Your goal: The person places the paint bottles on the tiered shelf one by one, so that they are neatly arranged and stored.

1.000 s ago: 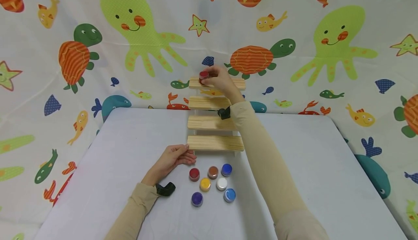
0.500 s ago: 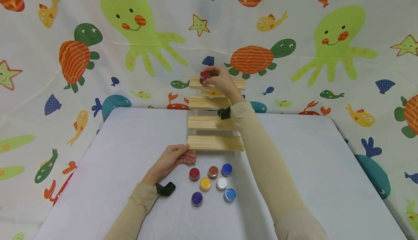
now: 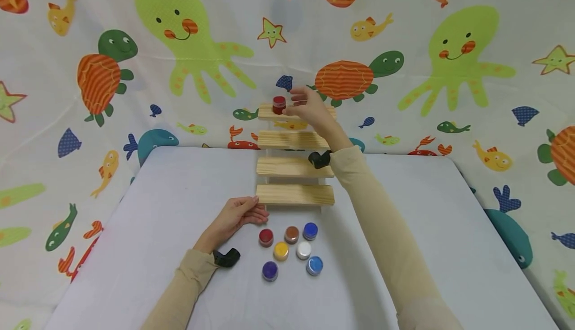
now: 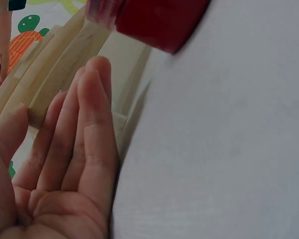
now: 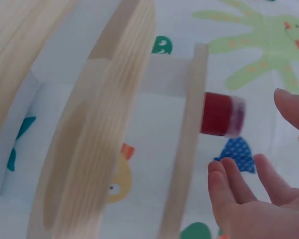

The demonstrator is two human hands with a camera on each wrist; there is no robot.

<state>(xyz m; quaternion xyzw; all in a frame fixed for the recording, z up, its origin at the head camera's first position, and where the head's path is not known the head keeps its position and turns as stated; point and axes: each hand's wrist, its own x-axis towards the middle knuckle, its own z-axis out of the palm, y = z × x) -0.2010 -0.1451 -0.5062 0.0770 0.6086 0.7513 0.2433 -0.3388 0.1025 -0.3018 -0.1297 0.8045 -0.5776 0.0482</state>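
R hand (image 3: 313, 112) has just released one red jar (image 3: 279, 105), fingers apart & empty; jar upright on top shelf (image 3: 266, 113), placement apparently OK; L hand (image 3: 234, 216) pinches btm. shelf (image 3: 296, 195) end.

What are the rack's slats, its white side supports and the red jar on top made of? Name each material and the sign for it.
Slats: wood, pale and apparently unpainted; grain lines show.
White side supports: smooth and plain, perhaps painted wood or plastic; no grain shows to settle it.
Red jar: probably clear plastic, smooth, with a translucent end; glass is possible.
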